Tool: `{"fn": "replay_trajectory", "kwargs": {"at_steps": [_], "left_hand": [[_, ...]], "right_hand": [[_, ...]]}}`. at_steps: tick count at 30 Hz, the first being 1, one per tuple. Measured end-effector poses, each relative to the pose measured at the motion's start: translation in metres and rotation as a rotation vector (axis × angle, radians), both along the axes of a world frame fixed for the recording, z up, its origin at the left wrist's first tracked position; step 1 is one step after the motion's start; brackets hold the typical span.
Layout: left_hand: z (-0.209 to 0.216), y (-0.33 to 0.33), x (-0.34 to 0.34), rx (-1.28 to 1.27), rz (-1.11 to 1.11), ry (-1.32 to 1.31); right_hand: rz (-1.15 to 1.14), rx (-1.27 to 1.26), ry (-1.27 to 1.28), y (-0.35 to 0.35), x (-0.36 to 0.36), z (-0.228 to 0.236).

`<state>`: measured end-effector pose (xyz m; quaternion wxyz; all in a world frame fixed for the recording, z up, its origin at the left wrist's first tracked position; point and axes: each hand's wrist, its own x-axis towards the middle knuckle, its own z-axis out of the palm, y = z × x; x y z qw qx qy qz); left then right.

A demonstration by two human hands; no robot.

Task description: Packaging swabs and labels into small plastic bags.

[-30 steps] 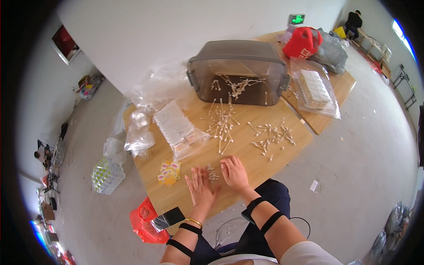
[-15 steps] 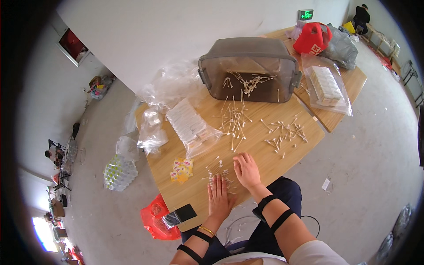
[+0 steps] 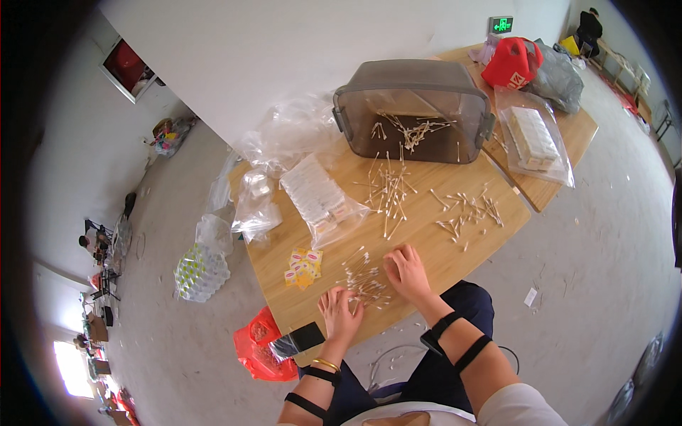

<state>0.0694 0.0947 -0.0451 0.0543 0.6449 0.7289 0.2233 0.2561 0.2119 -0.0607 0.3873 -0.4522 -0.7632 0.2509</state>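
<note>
A loose pile of cotton swabs [image 3: 366, 282] lies near the front edge of the wooden table [image 3: 440, 273], between my two hands. At its near left side rests my left hand [image 3: 341, 316], fingers apart and slightly bent, the fingertips touching the swabs' edge. To the right of the pile, my right hand [image 3: 408, 275] is lowered to the tabletop with loosely bent fingers and nothing visible in them. Farther back are a second heap of swabs [image 3: 391, 188] and a scattered group of swabs [image 3: 472, 213] to the right. Small yellow-and-white cards [image 3: 304, 267] lie left of the pile.
A grey plastic bin [image 3: 413, 78] lies on its side at the back, swabs inside. Bagged white packs [image 3: 312, 195], clear plastic bags [image 3: 295, 131] and a phone-like dark slab [image 3: 307, 336] sit on the left. A red bag [image 3: 259, 351] hangs by the left corner.
My left hand has drawn back left off the swabs, its fingers now bent rather than flat. My right hand's fingers have curled a little more. The whole view has shifted slightly.
</note>
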Motion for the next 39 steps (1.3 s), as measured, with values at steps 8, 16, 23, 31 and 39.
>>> {"fn": "replay_trajectory", "kwargs": {"at_steps": [8, 16, 23, 31, 39], "left_hand": [[0.003, 0.007, -0.006, -0.037, -0.010, 0.007], [0.004, 0.012, -0.014, -0.168, -0.077, -0.014], [-0.002, 0.009, -0.037, -0.105, -0.017, 0.120], [0.021, -0.014, 0.001, 0.011, -0.168, 0.007], [-0.003, -0.028, 0.011, 0.021, -0.160, 0.023]], "right_hand": [[0.216, -0.106, -0.271, -0.065, -0.003, 0.021], [0.139, 0.042, -0.285, -0.061, -0.012, 0.001], [0.149, 0.087, -0.235, -0.058, -0.010, -0.002], [0.238, 0.177, -0.289, -0.051, -0.007, 0.005], [0.320, 0.039, -0.273, -0.026, -0.007, 0.015]]}}
